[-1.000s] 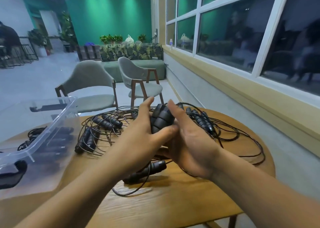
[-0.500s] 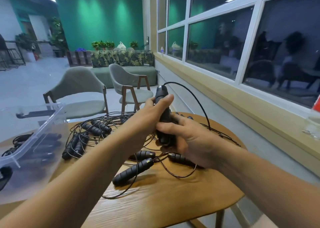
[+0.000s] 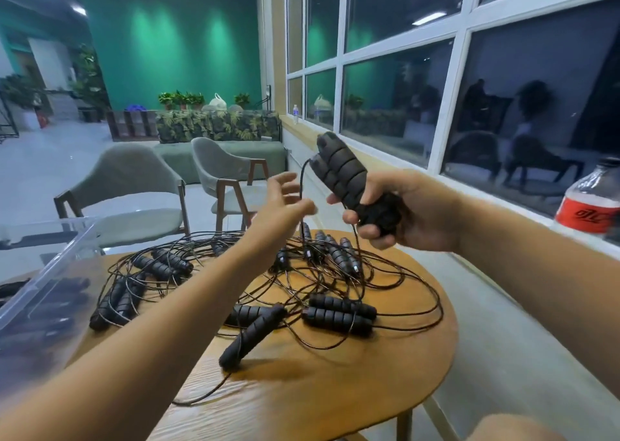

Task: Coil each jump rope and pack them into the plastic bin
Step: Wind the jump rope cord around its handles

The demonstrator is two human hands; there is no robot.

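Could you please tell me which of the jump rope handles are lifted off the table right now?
The pair of handles gripped in the right hand, held above the table; all others lie on it.

One wide-angle camera, worn on the head, faces forward and down over the round wooden table (image 3: 318, 390). The left hand (image 3: 281, 205) and right hand (image 3: 402, 212) are close before it, and the green-lit wall (image 3: 188, 54) is far ahead.
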